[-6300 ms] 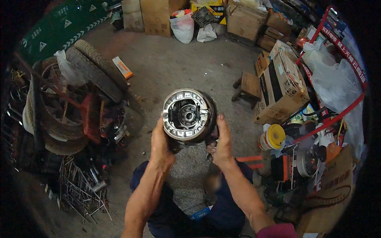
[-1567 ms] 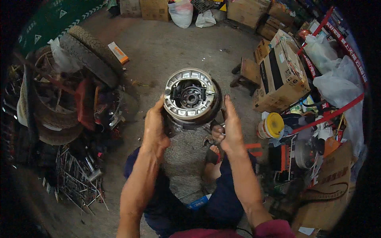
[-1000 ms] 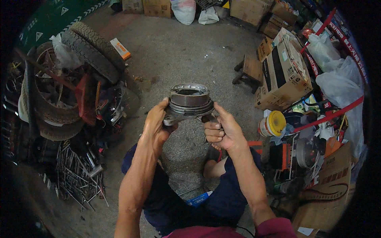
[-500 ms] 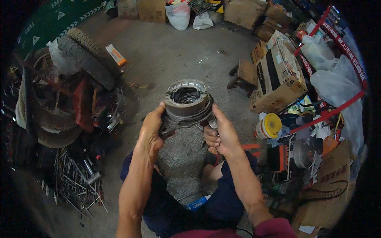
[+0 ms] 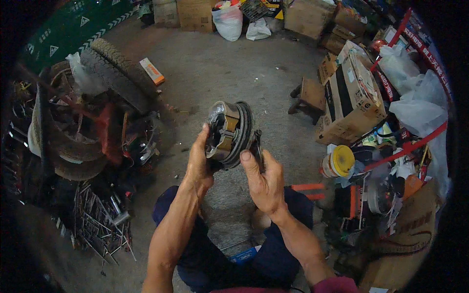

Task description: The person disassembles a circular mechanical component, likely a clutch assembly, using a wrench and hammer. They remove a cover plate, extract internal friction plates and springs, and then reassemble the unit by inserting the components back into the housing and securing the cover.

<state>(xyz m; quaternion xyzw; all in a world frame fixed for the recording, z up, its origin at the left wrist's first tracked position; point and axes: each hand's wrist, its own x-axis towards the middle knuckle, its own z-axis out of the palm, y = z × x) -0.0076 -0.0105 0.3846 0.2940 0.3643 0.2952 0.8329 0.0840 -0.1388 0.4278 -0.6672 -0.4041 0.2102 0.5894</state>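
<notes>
A round metal brake backing plate with brake shoes (image 5: pixel 225 142) is held tilted on its side in front of me, showing tan inner surfaces, a silver rim and dark rings. My left hand (image 5: pixel 199 162) grips its left side, thumb up along the edge and fingers hidden behind it. My right hand (image 5: pixel 264 179) holds the lower right, thumb pressed on the rim beside a dark bracket (image 5: pixel 258 140). Below the part are my legs in dark trousers, with a small blue box (image 5: pixel 244 255) between them.
Old tires (image 5: pixel 112 73) and a red metal part (image 5: pixel 108 132) crowd the left, above scattered metal rods (image 5: pixel 97 224). At right stand a wooden stool (image 5: pixel 309 95), cardboard boxes (image 5: pixel 349 105), a yellow-lidded bucket (image 5: pixel 343 161) and plastic bags (image 5: pixel 415 107). More boxes (image 5: pixel 195 14) line the back.
The part, held face up half a second ago, is turned onto its side and shifted slightly left. My right hand has moved inward, its thumb now on the near rim.
</notes>
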